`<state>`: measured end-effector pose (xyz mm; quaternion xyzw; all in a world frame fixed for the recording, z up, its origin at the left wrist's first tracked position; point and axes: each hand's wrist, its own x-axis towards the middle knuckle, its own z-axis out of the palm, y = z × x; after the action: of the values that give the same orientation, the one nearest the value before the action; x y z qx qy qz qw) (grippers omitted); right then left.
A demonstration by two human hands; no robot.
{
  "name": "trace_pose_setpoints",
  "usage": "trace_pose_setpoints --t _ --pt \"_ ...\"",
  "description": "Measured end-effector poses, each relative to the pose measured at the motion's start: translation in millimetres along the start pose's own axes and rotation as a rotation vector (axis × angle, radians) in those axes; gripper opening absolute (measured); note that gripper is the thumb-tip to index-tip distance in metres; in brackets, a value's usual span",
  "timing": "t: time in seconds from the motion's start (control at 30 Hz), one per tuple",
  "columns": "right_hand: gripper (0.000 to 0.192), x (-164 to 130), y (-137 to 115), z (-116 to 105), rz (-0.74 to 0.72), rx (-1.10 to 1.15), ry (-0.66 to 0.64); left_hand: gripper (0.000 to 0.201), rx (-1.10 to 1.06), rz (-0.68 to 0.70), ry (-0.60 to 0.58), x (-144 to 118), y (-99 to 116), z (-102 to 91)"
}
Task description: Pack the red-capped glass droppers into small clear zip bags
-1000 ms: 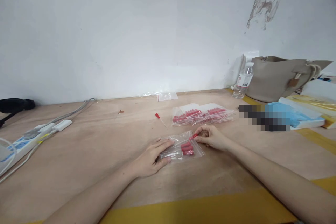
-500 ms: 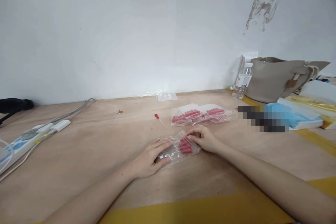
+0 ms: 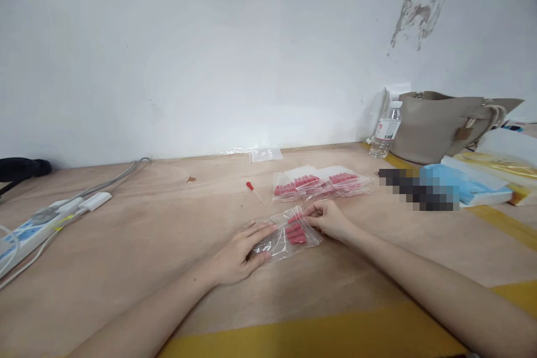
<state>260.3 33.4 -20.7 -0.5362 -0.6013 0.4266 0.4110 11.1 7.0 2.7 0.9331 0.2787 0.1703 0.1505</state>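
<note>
A small clear bag lies flat on the tabletop in front of the person, with a cluster of red caps gathered inside toward its right end. The left hand lies spread on the bag's left part, fingers flat and thumb against the near edge; its grip closes on nothing, it simply presses the thin plastic down so the bag cannot slide or crumple. The right hand is at the bag's right end, fingers curled with the tips pinched narrowly together at the plastic near the caps; whether they hold a cap or only the bag's edge is too small to tell. With one end pinned and the other pinched, the bag stays taut and the caps stay bunched at one end. Just behind it, a row of filled bags lies overlapping, each with red caps inside. A red-tipped pin lies loose to their left, and an empty bag sits near the wall.
</note>
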Motion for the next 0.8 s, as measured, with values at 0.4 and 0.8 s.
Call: trace_pose_setpoints --t 0.4,0.8 --pt "0.016 6.2 -27.2 -32.0 -0.265 -0.467 -0.108 0.039 0.02 -0.049 -0.037 -2.5 -4.1 2.8" --pt "0.054 95.1 -75.8 84.5 -0.068 -0.549 -0.049 0.032 -0.004 -0.016 -0.024 -2.5 -2.6 1.1"
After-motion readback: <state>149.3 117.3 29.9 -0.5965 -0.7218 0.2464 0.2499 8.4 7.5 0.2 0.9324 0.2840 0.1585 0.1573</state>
